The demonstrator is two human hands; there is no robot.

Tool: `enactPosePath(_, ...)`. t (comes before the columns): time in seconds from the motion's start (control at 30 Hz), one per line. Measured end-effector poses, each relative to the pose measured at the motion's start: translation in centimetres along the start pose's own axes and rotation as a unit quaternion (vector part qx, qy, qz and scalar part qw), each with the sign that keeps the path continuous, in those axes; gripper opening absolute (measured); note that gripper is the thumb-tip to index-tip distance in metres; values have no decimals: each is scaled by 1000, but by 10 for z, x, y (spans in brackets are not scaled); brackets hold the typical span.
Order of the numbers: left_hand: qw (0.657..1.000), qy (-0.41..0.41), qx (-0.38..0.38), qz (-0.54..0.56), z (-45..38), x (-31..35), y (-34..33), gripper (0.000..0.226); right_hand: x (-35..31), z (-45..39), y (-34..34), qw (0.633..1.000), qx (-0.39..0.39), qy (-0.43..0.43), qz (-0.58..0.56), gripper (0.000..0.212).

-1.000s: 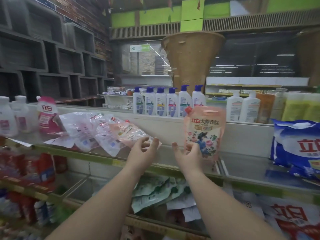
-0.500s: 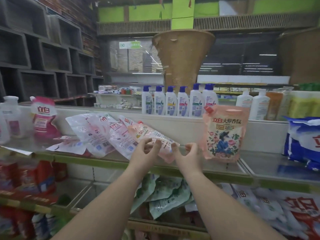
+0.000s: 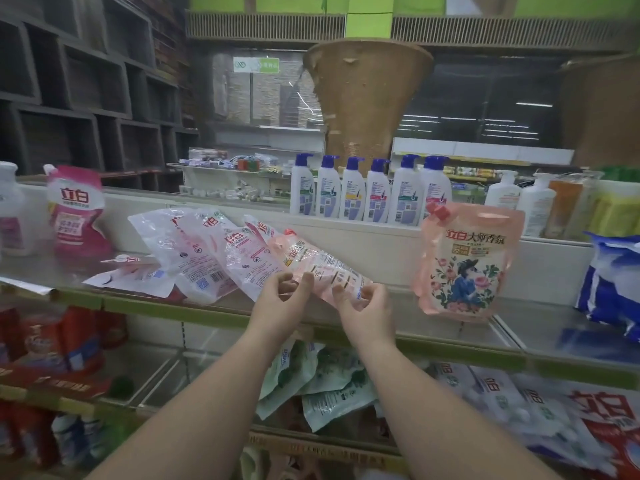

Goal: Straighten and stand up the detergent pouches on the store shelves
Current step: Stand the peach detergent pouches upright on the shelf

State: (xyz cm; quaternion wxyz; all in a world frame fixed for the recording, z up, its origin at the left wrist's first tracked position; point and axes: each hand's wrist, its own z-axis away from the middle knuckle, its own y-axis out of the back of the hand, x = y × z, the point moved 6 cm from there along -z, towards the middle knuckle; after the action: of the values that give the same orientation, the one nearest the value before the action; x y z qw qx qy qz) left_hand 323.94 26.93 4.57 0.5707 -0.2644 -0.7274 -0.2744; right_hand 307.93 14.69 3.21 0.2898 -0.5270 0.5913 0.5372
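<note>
1. Peach pouch point(image 3: 325, 268) lies tilted at the right end of the slumped pouches point(image 3: 207, 258) on the top shelf point(image 3: 450, 344), its lower end over the front edge.
2. Left hand point(image 3: 277, 306) pinches that pouch's lower edge, fingers curled.
3. Right hand point(image 3: 367, 310) grips its bottom corner.
4. Floral pouch point(image 3: 464, 265) stands upright, right of the peach pouch.
5. Pink pouch point(image 3: 74, 209) stands far left of it.
</note>
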Motion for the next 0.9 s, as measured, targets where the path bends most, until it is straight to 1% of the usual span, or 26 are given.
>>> enactPosePath(0.13, 1000, 2, 13, -13, -5, -1, -1, 64, -3, -11, -5, 1000, -14, 13, -3, 72)
enactPosePath(0.27, 999, -2, 23, -35, -17, 8, 6, 63, -10, -32, -16, 999, -9, 32, 0, 72)
enactPosePath(0.4, 998, -6, 59, -36, -26, 20, 13, 59, -20, -47, -26, 999, -12, 49, 2, 69)
enactPosePath(0.53, 995, -4, 96, -28, -30, 15, 15, 64, -27, -56, -36, 997, -18, 73, 26, 75)
enactPosePath(0.63, 994, 6, 111, -24, -31, 16, 17, 70, -29, -58, -40, 996, -28, 79, 44, 78)
enactPosePath(0.77, 994, 24, 104, -29, -36, 20, 12, 79, -30, -62, -45, 992, -55, 91, 75, 84)
enactPosePath(0.9, 996, 15, 78, -41, -40, 28, 11, 88, -41, -63, -58, 986, -68, 117, 98, 86)
